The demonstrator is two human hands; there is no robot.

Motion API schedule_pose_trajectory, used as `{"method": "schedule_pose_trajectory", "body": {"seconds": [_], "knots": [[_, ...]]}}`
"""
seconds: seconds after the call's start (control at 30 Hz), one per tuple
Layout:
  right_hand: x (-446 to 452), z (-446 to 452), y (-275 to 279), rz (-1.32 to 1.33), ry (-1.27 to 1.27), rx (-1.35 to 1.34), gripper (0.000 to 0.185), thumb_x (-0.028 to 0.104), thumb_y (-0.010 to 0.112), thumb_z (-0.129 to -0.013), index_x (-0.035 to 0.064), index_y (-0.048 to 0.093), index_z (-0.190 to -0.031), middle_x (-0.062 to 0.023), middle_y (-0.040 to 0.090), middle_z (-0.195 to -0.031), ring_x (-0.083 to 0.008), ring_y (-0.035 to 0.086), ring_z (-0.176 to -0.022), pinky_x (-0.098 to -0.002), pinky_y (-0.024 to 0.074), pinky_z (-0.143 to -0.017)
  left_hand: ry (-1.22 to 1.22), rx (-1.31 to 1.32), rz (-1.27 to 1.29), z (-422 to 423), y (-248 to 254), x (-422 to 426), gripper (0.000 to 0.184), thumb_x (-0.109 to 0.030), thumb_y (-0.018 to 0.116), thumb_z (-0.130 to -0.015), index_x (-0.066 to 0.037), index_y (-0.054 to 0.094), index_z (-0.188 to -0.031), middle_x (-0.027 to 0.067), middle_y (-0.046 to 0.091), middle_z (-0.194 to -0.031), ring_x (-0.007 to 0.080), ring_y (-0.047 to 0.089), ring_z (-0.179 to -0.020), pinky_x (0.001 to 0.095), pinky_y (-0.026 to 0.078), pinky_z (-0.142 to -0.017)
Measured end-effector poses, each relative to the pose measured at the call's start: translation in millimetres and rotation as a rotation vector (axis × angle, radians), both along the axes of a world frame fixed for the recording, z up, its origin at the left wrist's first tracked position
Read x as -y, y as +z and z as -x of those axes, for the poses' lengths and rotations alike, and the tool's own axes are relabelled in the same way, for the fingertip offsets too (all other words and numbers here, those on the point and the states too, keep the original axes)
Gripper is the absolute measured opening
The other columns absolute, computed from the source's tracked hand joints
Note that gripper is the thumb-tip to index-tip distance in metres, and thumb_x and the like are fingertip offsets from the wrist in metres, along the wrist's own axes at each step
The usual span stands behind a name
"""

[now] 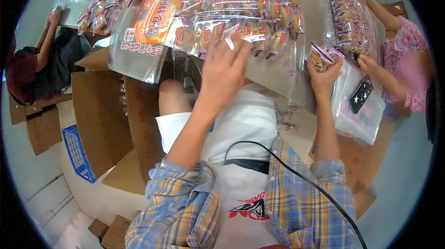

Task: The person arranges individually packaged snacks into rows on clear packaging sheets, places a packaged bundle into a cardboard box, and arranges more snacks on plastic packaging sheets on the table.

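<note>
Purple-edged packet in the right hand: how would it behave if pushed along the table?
The packet would probably slide readily, since its clear film looks shiny. It's likely light: the right hand holds it up alone. Expect some floppiness at the edges, where the film looks thin and creased.

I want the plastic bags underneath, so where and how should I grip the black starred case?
Probably best across its middle, pinching both long edges from above: the black starred case looks flat and oblong, lying on the clear plastic bags with its top uncovered.
</note>
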State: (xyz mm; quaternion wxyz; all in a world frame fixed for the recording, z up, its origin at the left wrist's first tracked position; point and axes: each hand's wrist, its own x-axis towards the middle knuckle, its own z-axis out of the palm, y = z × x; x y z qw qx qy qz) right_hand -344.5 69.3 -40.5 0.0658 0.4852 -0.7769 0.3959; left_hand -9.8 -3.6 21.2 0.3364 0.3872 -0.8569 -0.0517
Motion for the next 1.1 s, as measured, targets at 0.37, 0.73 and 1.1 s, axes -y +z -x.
{"method": "schedule_pose_trajectory", "body": {"seconds": [0.37,0.73,1.1], "knots": [[0,-1,6,-0.042,0.037,-0.032,0.093,0.048,0.092,-0.070,-0.0016,0.049,-0.136,-0.0204,0.063,-0.117,-0.0417,0.056,-0.108,-0.0531,0.0404,-0.099,0.128,0.209,0.128,-49,13,24,0.042,-0.005,0.063,-0.087,-0.012,0.074,-0.126,0.0043,0.071,-0.132,0.0285,0.062,-0.129,0.0456,0.048,-0.108],[0,0,-1,-0.053,-0.021,-0.174,0.104,0.057,0.090,-0.070,-0.0034,0.046,-0.142,-0.0231,0.060,-0.124,-0.0428,0.055,-0.114,-0.0530,0.0385,-0.103,-0.132,0.204,0.221,-10,3,19,0.052,-0.005,0.069,-0.084,-0.016,0.070,-0.134,0.0053,0.071,-0.128,0.0284,0.060,-0.132,0.0536,0.034,-0.121],[-3,-3,3,0.007,-0.001,0.052,0.095,0.040,0.095,-0.071,-0.0030,0.045,-0.139,-0.0193,0.060,-0.125,-0.0347,0.059,-0.113,-0.0502,0.0465,-0.100,0.069,0.143,0.169,16,-10,13,0.058,-0.028,0.081,-0.082,-0.024,0.065,-0.137,0.0053,0.063,-0.131,0.0265,0.055,-0.130,0.0677,0.023,-0.120]]}}
